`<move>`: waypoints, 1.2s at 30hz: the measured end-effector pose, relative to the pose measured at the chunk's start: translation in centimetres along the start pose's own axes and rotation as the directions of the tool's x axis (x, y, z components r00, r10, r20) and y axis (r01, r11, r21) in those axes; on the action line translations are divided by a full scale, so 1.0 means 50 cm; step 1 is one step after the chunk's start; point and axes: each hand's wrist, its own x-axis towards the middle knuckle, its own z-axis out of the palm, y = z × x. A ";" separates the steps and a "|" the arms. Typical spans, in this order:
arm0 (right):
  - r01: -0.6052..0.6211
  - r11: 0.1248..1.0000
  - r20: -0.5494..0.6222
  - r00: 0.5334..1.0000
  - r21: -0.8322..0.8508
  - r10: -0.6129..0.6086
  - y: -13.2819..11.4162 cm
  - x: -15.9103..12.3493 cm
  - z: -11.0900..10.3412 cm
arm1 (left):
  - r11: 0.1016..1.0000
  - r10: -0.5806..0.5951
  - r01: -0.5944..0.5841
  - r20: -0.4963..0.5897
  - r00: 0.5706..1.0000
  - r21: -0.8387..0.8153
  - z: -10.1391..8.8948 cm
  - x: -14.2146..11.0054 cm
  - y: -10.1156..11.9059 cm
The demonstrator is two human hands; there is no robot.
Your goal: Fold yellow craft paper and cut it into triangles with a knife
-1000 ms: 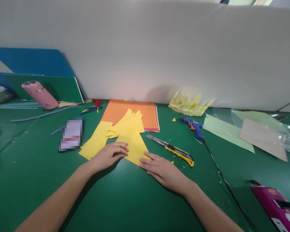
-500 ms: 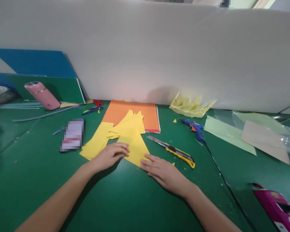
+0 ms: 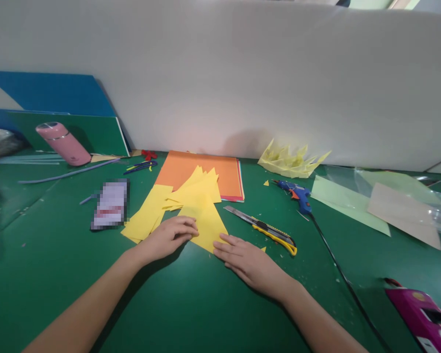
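Note:
A yellow paper triangle (image 3: 206, 220) lies on the green table (image 3: 191, 304) in front of me. My left hand (image 3: 169, 238) rests on its left edge with the fingers curled and pressed down on the paper. My right hand (image 3: 248, 260) lies flat with fingers stretched out, the fingertips touching the triangle's lower right corner. More yellow paper pieces (image 3: 149, 215) are spread just behind and to the left. A yellow utility knife (image 3: 264, 229) with its blade out lies just right of the triangle.
A stack of orange sheets (image 3: 209, 171) lies behind the yellow pieces. A blue glue gun (image 3: 296, 193) with a black cord, pale yellow scraps (image 3: 290, 162), light green sheets (image 3: 347, 203), a phone (image 3: 110, 203), a pink bottle (image 3: 62, 142) and a magenta object (image 3: 422, 314) surround the area. A white board stands behind.

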 end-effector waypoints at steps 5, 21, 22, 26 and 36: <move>0.007 1.000 0.001 1.000 -0.015 -0.007 -0.001 0.001 -0.002 | 0.999 -0.033 0.033 0.009 0.999 0.010 -0.001 0.002 0.005; -0.026 1.000 0.028 0.999 0.007 0.026 -0.008 0.002 -0.014 | 0.999 -0.009 0.010 -0.004 1.000 0.037 -0.003 0.010 0.017; -0.024 1.000 0.020 1.000 0.006 0.024 -0.010 0.003 -0.015 | 0.999 0.006 -0.006 -0.005 1.000 0.042 -0.003 0.010 0.017; 0.020 1.000 -0.009 1.000 -0.011 -0.020 -0.016 0.002 -0.019 | 0.995 0.083 -0.083 -0.002 0.997 0.058 0.003 0.009 0.020; 0.036 0.998 0.002 0.999 0.043 -0.036 -0.033 0.010 -0.025 | 0.998 0.067 -0.067 -0.011 0.998 0.005 0.011 0.007 0.021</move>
